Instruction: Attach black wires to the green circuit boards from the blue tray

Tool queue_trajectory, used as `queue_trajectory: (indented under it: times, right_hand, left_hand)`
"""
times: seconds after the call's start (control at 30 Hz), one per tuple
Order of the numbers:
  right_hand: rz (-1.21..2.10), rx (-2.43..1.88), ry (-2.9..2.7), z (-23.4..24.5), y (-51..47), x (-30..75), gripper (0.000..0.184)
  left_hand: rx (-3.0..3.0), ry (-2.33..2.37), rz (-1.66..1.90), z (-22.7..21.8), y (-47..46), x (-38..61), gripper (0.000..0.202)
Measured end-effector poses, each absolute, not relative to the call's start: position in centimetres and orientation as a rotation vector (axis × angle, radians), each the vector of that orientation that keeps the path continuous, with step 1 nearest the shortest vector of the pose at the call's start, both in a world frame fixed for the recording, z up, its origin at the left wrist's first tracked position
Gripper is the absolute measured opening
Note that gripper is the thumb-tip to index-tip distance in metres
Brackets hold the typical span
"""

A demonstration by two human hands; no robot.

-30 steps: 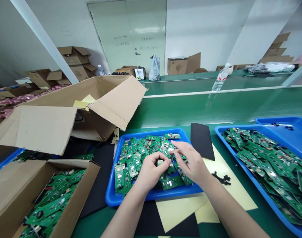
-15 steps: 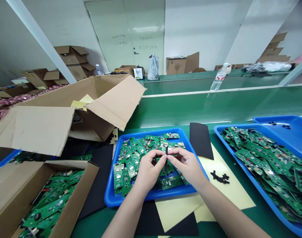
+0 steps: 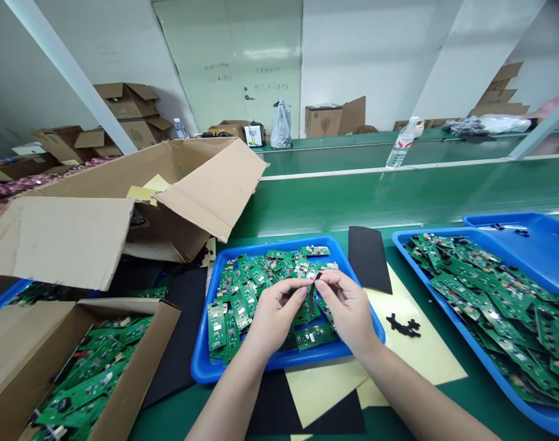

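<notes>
My left hand and my right hand meet above a blue plastic tray. Between their fingertips they pinch a thin black strip, probably foam, which tilts slightly. Its upper end is at my right fingertips. Below my hands, green circuit boards lie in a loose heap in the tray. My hands hide part of that heap.
A second blue tray heaped with green boards stands to the right. Black foam pieces lie on a yellow sheet, and a black sheet lies beyond. A cardboard box of boards and a large open box stand left. A conveyor belt runs behind.
My hands have closed in from their earlier spread position over the boards. They now pinch the black strip between them, and the strip has tilted. The whole scene has shifted slightly left in view.
</notes>
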State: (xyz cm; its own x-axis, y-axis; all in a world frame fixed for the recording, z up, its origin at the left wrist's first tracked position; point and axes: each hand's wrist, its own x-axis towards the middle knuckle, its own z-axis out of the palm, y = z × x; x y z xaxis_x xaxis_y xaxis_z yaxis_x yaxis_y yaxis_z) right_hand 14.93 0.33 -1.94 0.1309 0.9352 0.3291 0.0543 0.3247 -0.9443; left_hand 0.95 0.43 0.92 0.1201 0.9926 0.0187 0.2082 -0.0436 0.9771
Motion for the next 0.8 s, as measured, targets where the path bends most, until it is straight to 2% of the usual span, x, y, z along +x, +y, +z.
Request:
queue_trajectory:
  times: [0.17, 0.3, 0.37, 0.5, 0.7, 0.8]
  right_hand:
    - [0.914, -0.959, -1.094, -0.9, 0.7, 16.4, 0.014]
    - [1.038, -0.933, -1.303, -0.1, 1.1, 17.6, 0.016]
    - [1.012, -0.971, -1.538, 0.0, 1.2, 17.8, 0.015]
    - [0.699, -1.068, -1.920, -0.3, 1.3, 17.8, 0.016]
    - [0.558, -1.067, -2.084, -0.4, 1.5, 18.0, 0.017]
    - [0.533, -1.061, -2.074, -0.2, 1.4, 18.1, 0.017]
  left_hand:
    - [1.281, 1.394, 1.192, 0.7, 0.9, -0.1, 0.053]
    - [1.205, 1.364, 1.176, 0.5, 0.8, 0.1, 0.074]
    - [1.207, 1.293, 1.110, 0.5, 0.6, 0.6, 0.073]
    - [1.213, 1.190, 1.005, 0.6, 0.1, 1.3, 0.066]
    - [1.096, 1.131, 0.888, 1.0, 0.2, 1.6, 0.062]
    - [1.044, 1.118, 0.891, 1.2, 0.3, 1.6, 0.045]
